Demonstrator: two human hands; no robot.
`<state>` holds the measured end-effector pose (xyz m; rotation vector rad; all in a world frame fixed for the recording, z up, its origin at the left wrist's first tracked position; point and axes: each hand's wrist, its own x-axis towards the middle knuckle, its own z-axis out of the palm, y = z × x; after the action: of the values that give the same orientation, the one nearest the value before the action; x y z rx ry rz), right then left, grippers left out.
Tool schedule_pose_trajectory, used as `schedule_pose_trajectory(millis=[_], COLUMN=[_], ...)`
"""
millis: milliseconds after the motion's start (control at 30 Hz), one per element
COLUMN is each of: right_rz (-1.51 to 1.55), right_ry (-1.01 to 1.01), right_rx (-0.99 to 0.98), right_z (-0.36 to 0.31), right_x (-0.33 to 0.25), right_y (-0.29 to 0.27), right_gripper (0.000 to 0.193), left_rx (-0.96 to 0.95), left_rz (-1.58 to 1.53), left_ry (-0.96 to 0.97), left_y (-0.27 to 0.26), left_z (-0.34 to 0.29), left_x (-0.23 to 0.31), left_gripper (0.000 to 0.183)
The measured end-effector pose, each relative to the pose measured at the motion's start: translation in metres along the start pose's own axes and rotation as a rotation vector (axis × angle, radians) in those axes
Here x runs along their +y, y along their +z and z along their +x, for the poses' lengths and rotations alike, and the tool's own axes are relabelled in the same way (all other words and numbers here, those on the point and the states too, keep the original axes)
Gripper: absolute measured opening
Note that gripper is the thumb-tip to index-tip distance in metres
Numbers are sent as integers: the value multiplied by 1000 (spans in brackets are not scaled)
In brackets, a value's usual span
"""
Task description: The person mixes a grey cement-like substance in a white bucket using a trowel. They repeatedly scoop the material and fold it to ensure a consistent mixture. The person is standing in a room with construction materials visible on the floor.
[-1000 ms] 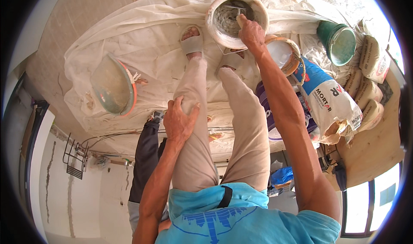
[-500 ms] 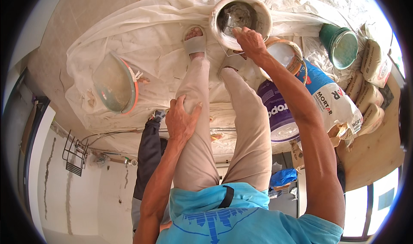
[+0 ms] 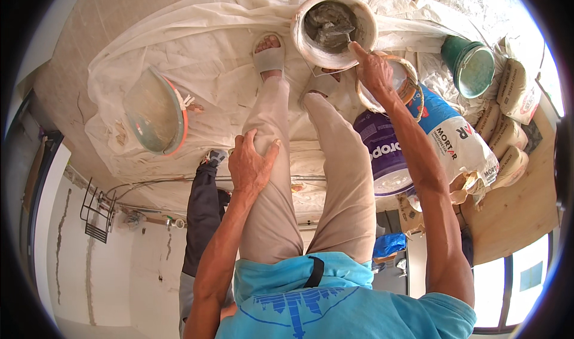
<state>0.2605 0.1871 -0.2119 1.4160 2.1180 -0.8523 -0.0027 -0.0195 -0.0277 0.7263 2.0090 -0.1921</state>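
My right hand (image 3: 375, 73) is closed round the handle of a trowel (image 3: 338, 33), just over the near right rim of a whitish, splattered bucket (image 3: 301, 37). The trowel's metal blade reaches inside, against the wet grey mortar (image 3: 324, 15); its handle is mostly hidden in my fist. My left hand (image 3: 251, 164) lies on my left knee with its fingers apart, holding nothing. The bucket stands on a pale, wrinkled cloth (image 3: 197, 46), beyond my sandalled feet.
Right of my legs are an open pale bucket (image 3: 394, 70), a purple bucket (image 3: 388, 153) and a blue-and-white mortar bag (image 3: 457, 139). Green buckets (image 3: 475, 70) and more bags (image 3: 517, 91) lie farther right. A round basin (image 3: 152, 115) is at left. Another person's dark-trousered leg (image 3: 203, 219) shows behind.
My right hand has moved right and slightly nearer, out from over the bucket's opening to its rim. The trowel's blade now shows above the mortar. The left hand stays on the knee.
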Motion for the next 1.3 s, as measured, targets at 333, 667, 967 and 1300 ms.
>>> schedule_pose_trajectory(millis=[333,667,967,1300], right_rz=[121,142,229,571], right_ry=[170,222,190,253], right_rx=[-68,-89,-21,96], right_z=[41,15,-14,-38], right_x=[-17,-19,-14,0], right_y=[16,2,11,30], right_gripper=[62,69,71,64], left_rx=[-52,-22,-15,-52], left_rz=[-6,-15,13,33], left_ry=[-39,6,6,-18], left_y=[-7,-2,-3,-6], left_z=[1,2,3,1], left_x=[10,-1,-3,0], left_gripper=[64,64,64,64])
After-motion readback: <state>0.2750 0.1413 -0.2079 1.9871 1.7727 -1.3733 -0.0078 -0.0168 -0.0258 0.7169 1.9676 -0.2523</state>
